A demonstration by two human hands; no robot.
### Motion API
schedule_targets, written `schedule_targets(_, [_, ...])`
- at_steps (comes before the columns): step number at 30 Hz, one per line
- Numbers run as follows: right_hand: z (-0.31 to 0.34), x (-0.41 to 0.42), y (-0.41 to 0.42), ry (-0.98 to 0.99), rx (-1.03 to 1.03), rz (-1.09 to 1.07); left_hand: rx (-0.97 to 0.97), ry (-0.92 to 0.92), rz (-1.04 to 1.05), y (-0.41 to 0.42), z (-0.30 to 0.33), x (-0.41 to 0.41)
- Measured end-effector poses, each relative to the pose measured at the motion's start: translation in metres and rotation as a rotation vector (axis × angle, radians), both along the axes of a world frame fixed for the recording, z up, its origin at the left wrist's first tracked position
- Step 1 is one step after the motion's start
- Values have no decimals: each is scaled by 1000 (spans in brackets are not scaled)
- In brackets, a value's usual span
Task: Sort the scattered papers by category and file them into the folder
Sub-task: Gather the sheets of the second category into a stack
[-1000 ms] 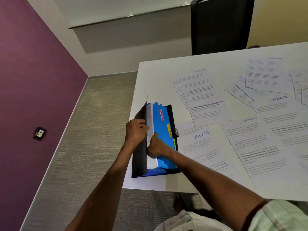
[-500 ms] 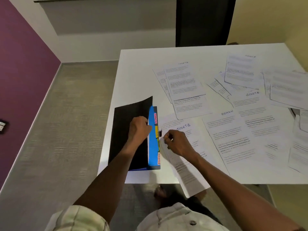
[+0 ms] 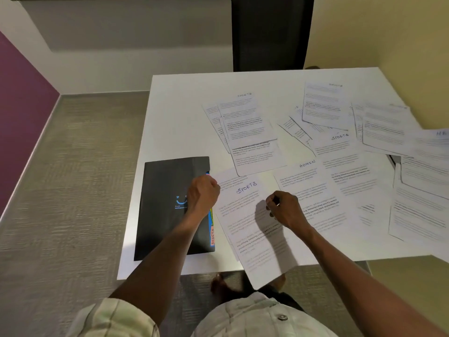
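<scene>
1. An office or meeting room: a plain white bench [image 3: 175,113] carries printed papers [image 3: 245,122] headed "SPORTS" and "ADMIN".
2. A black folder [image 3: 165,190] lies beside them.
3. A black chair [image 3: 269,32] stands behind; carpet [image 3: 73,178] covers the floor.

Black folder [image 3: 165,207] closed, flat; printed papers [image 3: 315,147] scattered rightward.

Left grip [image 3: 203,193] fisted, knuckles up; right grip [image 3: 283,210] curled, thumb meeting fingertips (forearms bare, extended forward).
</scene>
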State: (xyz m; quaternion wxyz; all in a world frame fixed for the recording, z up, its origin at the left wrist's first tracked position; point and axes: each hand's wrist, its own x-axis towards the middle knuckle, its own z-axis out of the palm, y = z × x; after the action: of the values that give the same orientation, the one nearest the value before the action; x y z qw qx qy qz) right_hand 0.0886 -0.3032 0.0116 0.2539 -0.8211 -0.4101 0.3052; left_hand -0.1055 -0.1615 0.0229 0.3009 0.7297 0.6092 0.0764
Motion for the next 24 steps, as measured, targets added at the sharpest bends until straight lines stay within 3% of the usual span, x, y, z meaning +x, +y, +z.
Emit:
schedule_targets(6, [7, 24, -1, 13, 42, -17, -31, -124, 44, -9, -4, 20])
schedule_targets(24, [-8, 184, -17, 106, 64, 24, 23, -131, 267, -44, 0, 123])
